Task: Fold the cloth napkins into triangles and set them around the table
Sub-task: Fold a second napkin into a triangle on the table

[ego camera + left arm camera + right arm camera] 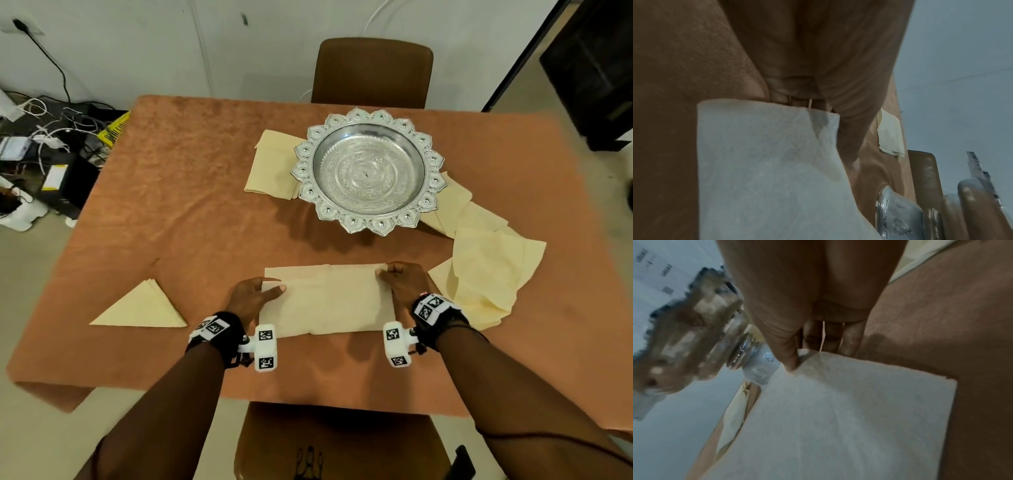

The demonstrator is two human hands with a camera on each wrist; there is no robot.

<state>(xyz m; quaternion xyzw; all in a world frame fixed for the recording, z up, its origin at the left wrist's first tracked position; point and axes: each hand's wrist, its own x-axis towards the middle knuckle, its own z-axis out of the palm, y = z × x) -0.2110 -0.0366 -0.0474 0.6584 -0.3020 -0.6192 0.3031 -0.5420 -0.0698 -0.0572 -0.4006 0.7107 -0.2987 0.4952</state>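
A cream cloth napkin [327,298] lies in front of me on the brown tablecloth, its top layer folded over. My left hand [260,291] pinches the left corner of that layer, thumb on top. My right hand [394,274] pinches the right corner. In the left wrist view the napkin [766,162] runs under the thumb, and in the right wrist view the napkin [838,410] sits pinched at the fingertips. A finished triangle napkin [144,308] lies at the near left. Loose napkins [486,270] are piled at the right, and a folded one [270,164] lies left of the silver bowl.
An ornate silver pedestal bowl [368,168] stands at the table's centre. One brown chair [373,68] is at the far side and another [329,442] just below me. Cables and boxes [44,150] clutter the floor at the left.
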